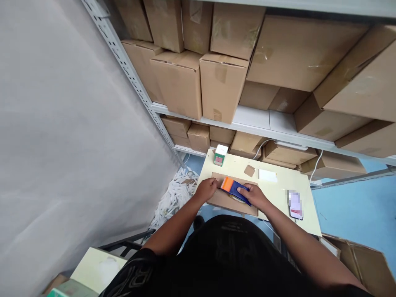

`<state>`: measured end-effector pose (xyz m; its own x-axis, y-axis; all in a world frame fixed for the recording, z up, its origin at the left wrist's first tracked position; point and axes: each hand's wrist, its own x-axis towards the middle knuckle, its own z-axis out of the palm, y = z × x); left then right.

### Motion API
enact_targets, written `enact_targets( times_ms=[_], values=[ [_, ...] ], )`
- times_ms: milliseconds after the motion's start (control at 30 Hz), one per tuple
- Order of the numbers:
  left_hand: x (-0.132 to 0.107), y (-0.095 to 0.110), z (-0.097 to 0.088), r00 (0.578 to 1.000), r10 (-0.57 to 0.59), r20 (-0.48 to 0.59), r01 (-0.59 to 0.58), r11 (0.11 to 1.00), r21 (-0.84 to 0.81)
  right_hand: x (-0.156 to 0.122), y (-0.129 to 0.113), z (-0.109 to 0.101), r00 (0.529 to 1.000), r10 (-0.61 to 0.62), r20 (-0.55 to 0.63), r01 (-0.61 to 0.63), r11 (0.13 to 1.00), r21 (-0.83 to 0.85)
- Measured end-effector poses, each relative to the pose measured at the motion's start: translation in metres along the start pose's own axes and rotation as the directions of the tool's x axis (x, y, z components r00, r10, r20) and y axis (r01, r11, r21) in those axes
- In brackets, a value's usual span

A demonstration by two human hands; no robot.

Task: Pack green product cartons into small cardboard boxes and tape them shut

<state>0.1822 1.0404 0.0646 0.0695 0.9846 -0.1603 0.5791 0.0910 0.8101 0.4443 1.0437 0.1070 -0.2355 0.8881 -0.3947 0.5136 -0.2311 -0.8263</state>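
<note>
In my right hand point(253, 194) is a flat dark-blue packet with an orange end point(241, 190), gripped at its right side with the thumb on top. My left hand point(208, 189) is closed just off the packet's orange end. What its fingers pinch, if anything, is too small to make out. Both hands are over a brown cardboard sheet point(221, 200) lying on a pale yellow table point(297, 177). Part of a pale, curved object point(237, 199) shows under the packet, and I cannot tell what it is.
Beyond the sheet stand a green-and-white box point(220, 155), a small cardboard piece point(249, 170) and a white card point(267, 175). A phone point(295, 205) lies at the right. Shelves point(253, 123) of cartons rise behind. Paper strips point(173, 194) heap on the floor at left.
</note>
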Motion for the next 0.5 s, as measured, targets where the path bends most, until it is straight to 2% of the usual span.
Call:
enact_targets(
  times_ms=[67, 133, 267, 400, 500],
  values=[
    [0.003, -0.005, -0.010, 0.993, -0.077, 0.087, 0.095, 0.969, -0.230, 0.007, -0.005, 0.007, 0.999, 0.000, -0.048, -0.003, 0.998, -0.068],
    [0.004, -0.007, -0.014, 0.982, -0.114, 0.150, 0.161, 0.922, -0.352, 0.010, -0.008, 0.008, 0.998, -0.009, -0.070, 0.000, 0.992, -0.129],
    [0.005, -0.003, -0.010, 0.966, -0.133, 0.221, 0.222, 0.866, -0.449, 0.011, -0.019, 0.009, 0.996, -0.050, -0.072, 0.033, 0.974, -0.223],
    [0.009, -0.004, -0.005, 0.936, -0.178, 0.304, 0.333, 0.727, -0.600, 0.014, -0.034, 0.012, 0.996, -0.067, -0.059, 0.043, 0.938, -0.343],
    [0.012, -0.010, -0.002, 0.934, -0.187, 0.305, 0.348, 0.677, -0.648, 0.014, -0.044, 0.015, 0.997, -0.073, -0.033, 0.050, 0.888, -0.457]
  ],
)
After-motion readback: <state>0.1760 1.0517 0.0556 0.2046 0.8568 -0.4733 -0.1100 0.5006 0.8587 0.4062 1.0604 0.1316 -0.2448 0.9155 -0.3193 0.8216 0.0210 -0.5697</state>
